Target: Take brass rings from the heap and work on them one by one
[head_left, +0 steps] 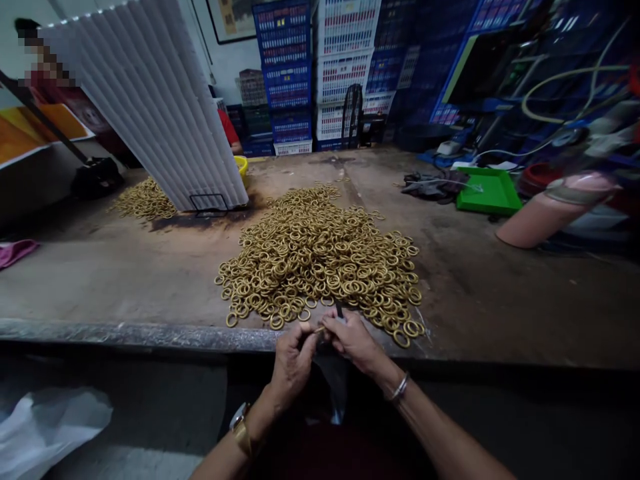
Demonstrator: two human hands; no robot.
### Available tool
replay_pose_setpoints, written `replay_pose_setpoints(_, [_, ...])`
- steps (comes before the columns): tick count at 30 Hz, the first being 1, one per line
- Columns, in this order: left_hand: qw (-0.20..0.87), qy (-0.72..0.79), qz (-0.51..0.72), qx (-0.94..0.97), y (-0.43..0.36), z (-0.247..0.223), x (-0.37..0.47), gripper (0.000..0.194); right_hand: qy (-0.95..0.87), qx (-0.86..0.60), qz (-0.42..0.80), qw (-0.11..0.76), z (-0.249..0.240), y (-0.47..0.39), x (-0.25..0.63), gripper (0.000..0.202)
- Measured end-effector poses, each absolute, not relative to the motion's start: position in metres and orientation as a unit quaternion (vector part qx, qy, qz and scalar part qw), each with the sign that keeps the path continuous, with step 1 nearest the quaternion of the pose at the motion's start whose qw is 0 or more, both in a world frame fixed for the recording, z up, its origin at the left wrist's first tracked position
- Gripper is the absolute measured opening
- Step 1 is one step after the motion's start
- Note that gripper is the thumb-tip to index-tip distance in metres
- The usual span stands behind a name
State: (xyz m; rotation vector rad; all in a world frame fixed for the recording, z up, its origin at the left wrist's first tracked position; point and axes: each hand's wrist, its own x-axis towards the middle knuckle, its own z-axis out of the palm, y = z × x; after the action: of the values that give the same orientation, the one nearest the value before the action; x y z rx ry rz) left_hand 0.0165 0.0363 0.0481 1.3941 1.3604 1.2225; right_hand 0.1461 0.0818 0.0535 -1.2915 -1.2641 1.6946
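Holds a small gold-coloured ring (320, 329) at the near edge of the surface (125, 267), pinched between the closed fingertips of the left hand (293, 357). Grips a slim dark object (339, 311) in the right hand (350, 337), with the fingers curled shut around it, close against the left fingertips. Cannot tell about contact between the ring and the right fingers. Wears a watch (240, 417) on the left wrist and a silver bangle (400, 387) on the right.

Faces a broad heap of similar rings (320, 260), spread across the surface to just beyond both hands. Has a tall white ribbed panel (165, 100) standing beyond it to the left, near a smaller ring pile (145, 200). Has a green tray (487, 190) and a pink container (530, 217) toward the right, with stacked blue crates (285, 67) at the back.
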Motion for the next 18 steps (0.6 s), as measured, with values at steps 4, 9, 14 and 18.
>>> replay_pose_setpoints(4, [0.435, 0.547, 0.494, 0.518, 0.0369, 0.0512, 0.0184, 0.012, -0.610, -0.493, 0.524, 0.333, 0.0534, 0.0826, 0.1442, 0.020])
replay_pose_setpoints(9, [0.555, 0.546, 0.460, 0.428, 0.0364, 0.0519, 0.0163, 0.019, -0.642, -0.504, 0.486, 0.312, 0.0516, 0.0824, 0.1416, 0.016])
replay_pose_setpoints(14, [0.666, 0.462, 0.479, 0.337, 0.0343, 0.0522, 0.0138, 0.026, -0.603, -0.493, 0.544, 0.312, 0.0484, 0.0852, 0.1398, 0.019])
replay_pose_setpoints(18, [0.675, 0.450, 0.501, 0.302, 0.0339, 0.0526, 0.0131, 0.025, -0.635, -0.521, 0.475, 0.316, 0.0441, 0.0872, 0.1416, 0.018])
